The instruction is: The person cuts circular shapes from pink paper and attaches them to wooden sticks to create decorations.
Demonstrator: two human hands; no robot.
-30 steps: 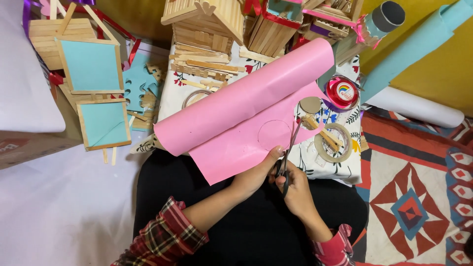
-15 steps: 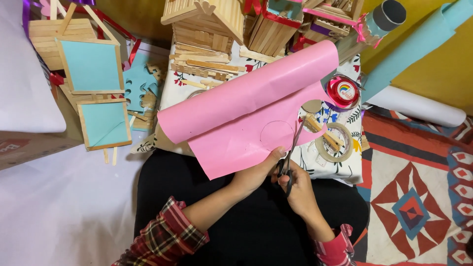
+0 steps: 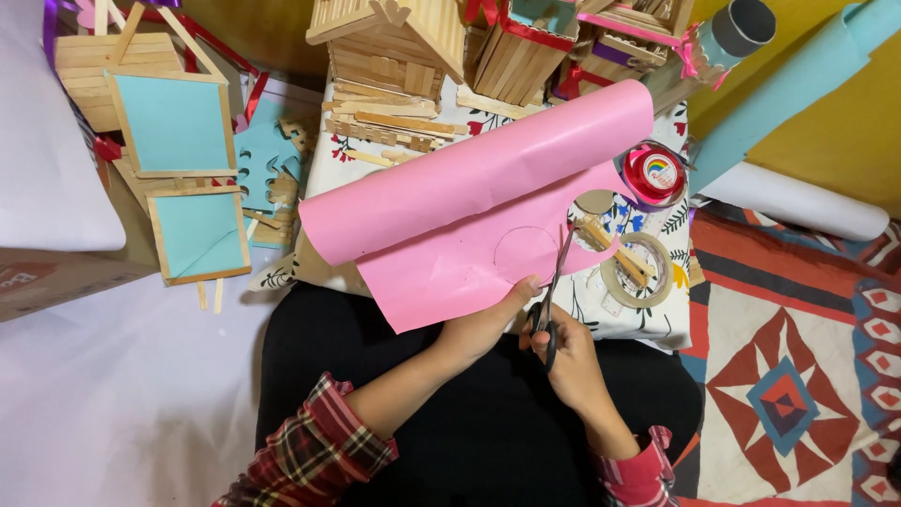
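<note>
From the head view I see the left hand [image 3: 488,324] pinching the edge of a pink paper sheet [image 3: 469,216] (partly rolled), while the right hand [image 3: 568,361] works scissors [image 3: 554,291] beside a drawn circle [image 3: 526,253], tape ring [image 3: 638,270] nearby.

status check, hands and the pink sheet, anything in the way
Left hand pinches pink paper edge. Right hand grips scissors, blades at the drawn circle. Tape roll lies beside the cut, not blocking.
</note>
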